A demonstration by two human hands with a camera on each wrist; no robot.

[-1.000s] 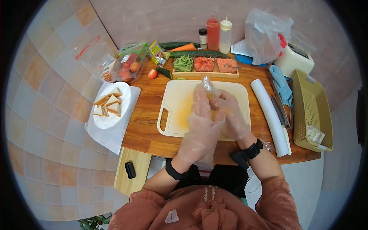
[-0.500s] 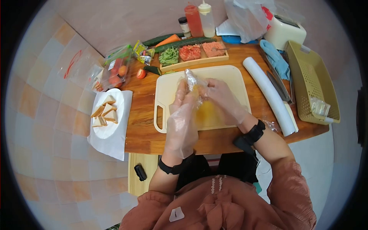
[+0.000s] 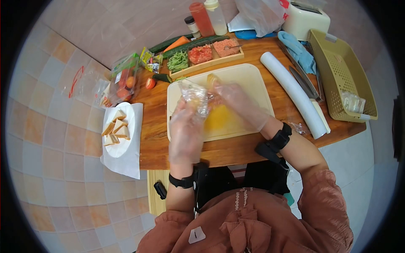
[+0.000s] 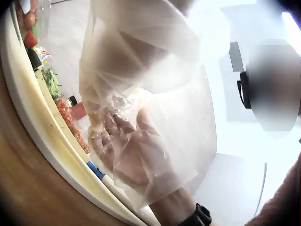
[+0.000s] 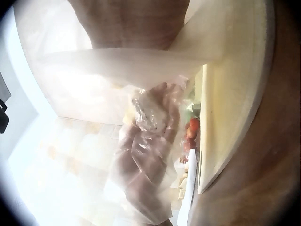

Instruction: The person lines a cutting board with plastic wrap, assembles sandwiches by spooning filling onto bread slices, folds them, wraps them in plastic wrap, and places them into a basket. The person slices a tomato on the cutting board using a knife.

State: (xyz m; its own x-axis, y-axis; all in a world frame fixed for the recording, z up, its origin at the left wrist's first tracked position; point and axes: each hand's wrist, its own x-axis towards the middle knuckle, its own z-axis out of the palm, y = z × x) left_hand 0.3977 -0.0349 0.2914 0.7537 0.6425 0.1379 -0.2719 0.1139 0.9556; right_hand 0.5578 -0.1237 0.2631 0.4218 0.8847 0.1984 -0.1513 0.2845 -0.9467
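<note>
Both hands wear loose clear plastic gloves and work close together over the cream cutting board [image 3: 255, 80]. My left hand [image 3: 185, 133] holds a shiny, crumpled bundle of clear plastic wrap [image 3: 196, 98] with something yellowish showing through it. At the bundle's right side my right hand [image 3: 238, 101], blurred, has its fingers curled at the wrap. A yellowish tip sticks up above those fingers; I cannot tell what it is. In the right wrist view the wrap [image 5: 149, 115] glints against the left fingers. Yellow colour [image 3: 217, 117] spreads on the board below the hands.
Behind the board stands a wooden tray [image 3: 206, 65] of green shreds, chopped red pieces and pink mince. Bread triangles [image 3: 120, 126] sit on a white plate at left. A white roll [image 3: 293, 95], knives [image 3: 303, 82] and an olive basket [image 3: 344, 80] flank the right.
The hands have moved left over the board and drawn slightly apart, with the wrap bundle now leaning left in the left hand. The head view has shifted and turned.
</note>
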